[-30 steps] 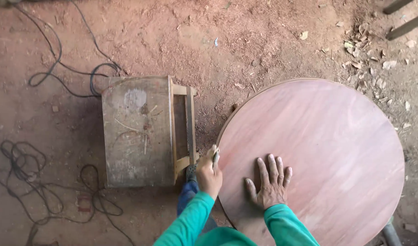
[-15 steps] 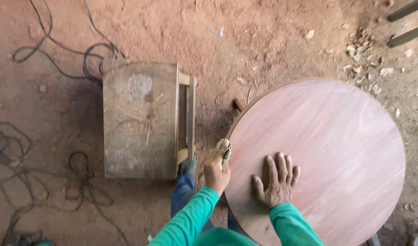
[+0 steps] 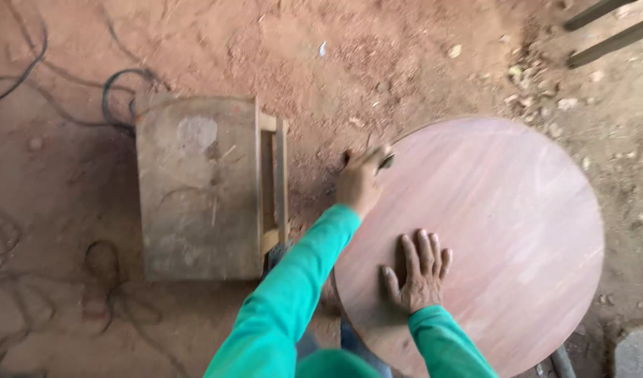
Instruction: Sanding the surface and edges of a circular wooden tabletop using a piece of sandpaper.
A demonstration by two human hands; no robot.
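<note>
A round reddish-brown wooden tabletop fills the right half of the head view. My right hand lies flat on its near left part, fingers spread. My left hand is closed around a small pale piece, apparently sandpaper or a pad, and presses it against the tabletop's upper left edge. Both arms wear green sleeves.
A low worn wooden stool stands to the left of the tabletop on red dirt ground. Black cables trail over the dirt at the upper left and lower left. Leaf litter and dark bars lie at the upper right.
My left hand has slid up along the tabletop's left edge, away from my body, arm stretched out. My right hand stays flat on the wood.
</note>
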